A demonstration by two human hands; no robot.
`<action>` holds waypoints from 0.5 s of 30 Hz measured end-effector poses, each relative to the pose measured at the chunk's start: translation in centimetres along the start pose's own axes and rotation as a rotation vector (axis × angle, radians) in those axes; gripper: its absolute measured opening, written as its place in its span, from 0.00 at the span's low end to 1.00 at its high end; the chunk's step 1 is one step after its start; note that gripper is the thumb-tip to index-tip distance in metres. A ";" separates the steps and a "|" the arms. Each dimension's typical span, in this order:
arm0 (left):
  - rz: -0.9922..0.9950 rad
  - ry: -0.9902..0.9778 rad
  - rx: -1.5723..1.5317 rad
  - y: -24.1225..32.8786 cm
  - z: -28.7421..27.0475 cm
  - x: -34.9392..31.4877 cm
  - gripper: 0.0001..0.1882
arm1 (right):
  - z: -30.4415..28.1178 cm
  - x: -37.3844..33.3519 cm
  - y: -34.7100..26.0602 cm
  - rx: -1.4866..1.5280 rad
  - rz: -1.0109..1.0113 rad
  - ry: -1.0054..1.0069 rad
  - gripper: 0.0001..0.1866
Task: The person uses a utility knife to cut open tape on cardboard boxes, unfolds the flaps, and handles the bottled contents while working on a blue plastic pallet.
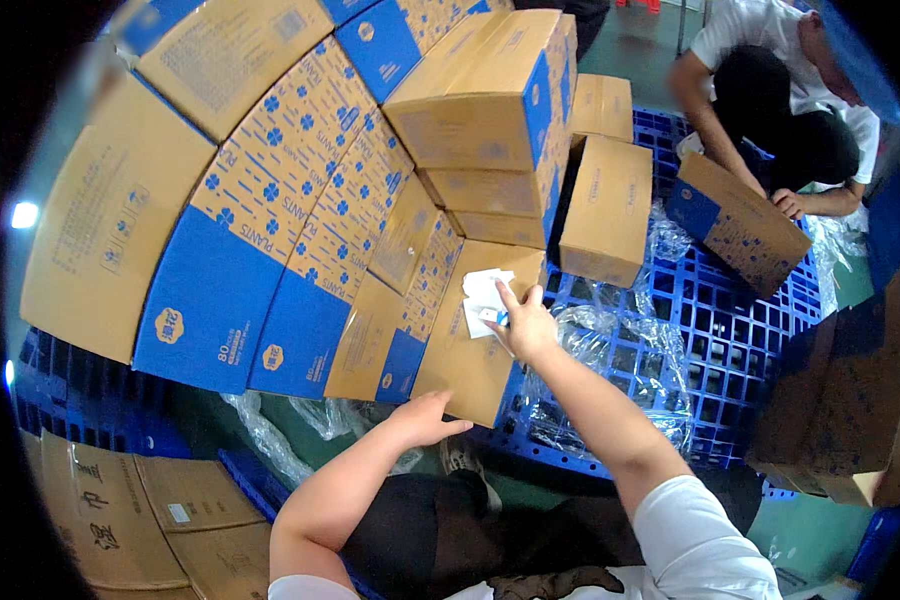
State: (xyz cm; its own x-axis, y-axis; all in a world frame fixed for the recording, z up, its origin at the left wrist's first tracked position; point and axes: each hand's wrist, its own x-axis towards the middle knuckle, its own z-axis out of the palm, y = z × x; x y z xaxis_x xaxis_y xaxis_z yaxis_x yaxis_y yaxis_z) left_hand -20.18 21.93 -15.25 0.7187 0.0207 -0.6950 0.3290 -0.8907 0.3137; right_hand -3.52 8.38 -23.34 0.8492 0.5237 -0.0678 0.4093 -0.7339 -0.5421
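A brown carton (460, 365) lies in front of me at the near end of a stacked row. On its top my right hand (530, 325) presses crumpled white sheets (487, 297), index finger stretched over them and the other fingers curled. A small white-and-blue piece shows under the fingers; its kind is unclear. My left hand (425, 418) rests at the carton's near left edge, thumb stretched out and apart from the fingers, whose tips are partly hidden. Beside it stands a blue-and-brown patterned carton (375, 345).
Tall stacked cartons (210, 290) rise on the left and ahead (480, 95). A loose carton (607, 210) and clear plastic film (610, 380) lie on a blue pallet (705, 350). At right, a person (790, 110) crouches, hands on a tilted carton (740, 225). More cartons (120, 510) stand lower left.
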 end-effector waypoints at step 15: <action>-0.035 0.085 -0.065 -2.7 0.2 0.7 0.34 | -6.1 -0.6 11.1 0.264 -0.282 -0.288 0.19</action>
State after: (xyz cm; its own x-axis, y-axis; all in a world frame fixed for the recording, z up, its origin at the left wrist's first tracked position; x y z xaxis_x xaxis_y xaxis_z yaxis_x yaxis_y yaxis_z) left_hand -20.65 24.21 -16.72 0.7545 0.0921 -0.6498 0.3918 -0.8575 0.3334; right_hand 2.54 -2.76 -24.18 0.5753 0.8122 -0.0968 0.4797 -0.4308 -0.7644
